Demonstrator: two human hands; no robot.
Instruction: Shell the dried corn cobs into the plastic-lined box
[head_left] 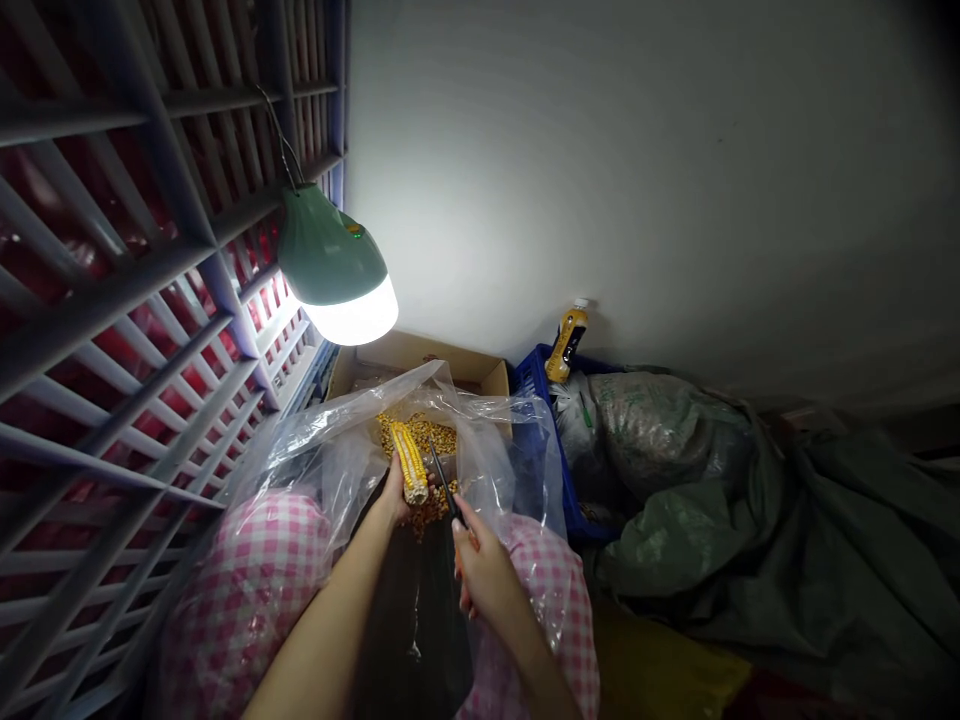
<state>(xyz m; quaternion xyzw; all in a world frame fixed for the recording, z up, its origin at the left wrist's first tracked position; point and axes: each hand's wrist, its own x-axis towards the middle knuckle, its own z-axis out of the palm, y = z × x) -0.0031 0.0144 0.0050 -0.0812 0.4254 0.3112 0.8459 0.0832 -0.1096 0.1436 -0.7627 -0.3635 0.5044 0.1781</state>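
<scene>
My left hand (394, 492) is closed around a yellow corn cob (409, 462), which is tilted with its cut end toward me. Pale rows run along the cob where kernels are gone. In my right hand (480, 562) is a screwdriver (445, 486) with a thin dark shaft and an orange-and-black handle, mostly covered by my fingers. Its tip points up and away, just right of the cob; I cannot tell whether it touches. Beneath both hands, loose corn kernels (442, 438) lie in a clear plastic bag (491, 465) spread open over my lap.
A lit green lamp (334, 250) hangs from the slatted plastic rack (150, 260) at left. Behind the bag stands a cardboard box (491, 378). To the right are a blue crate (531, 375), a yellow bottle (568, 342), a stuffed sack (660, 415) and dark green cloth (697, 550).
</scene>
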